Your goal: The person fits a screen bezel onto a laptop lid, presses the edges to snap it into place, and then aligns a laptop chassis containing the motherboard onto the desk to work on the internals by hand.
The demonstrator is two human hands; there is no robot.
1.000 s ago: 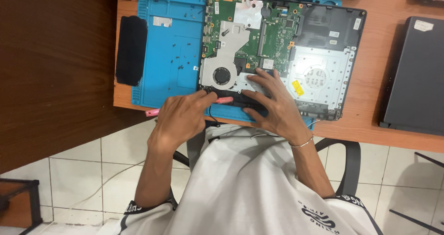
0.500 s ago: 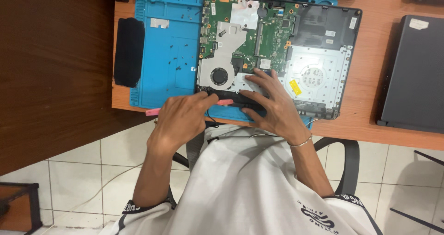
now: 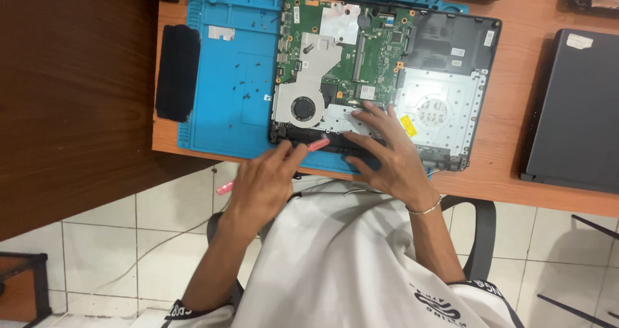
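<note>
The opened laptop lies on a blue mat on the counter. The right hand, fingers spread, steadies its six o'clock edge; the left hand grasps a pink tool there, apparently for prying.

The left hand is drawing back from the near edge of the opened laptop, and the pink tool it holds is now slanting, one end showing over the floor tiles, the other at the black strip. The right hand is sliding its fingers farther up onto the silver plate. The camera view is drifting, so the blue mat is sitting a little rightward.
</note>
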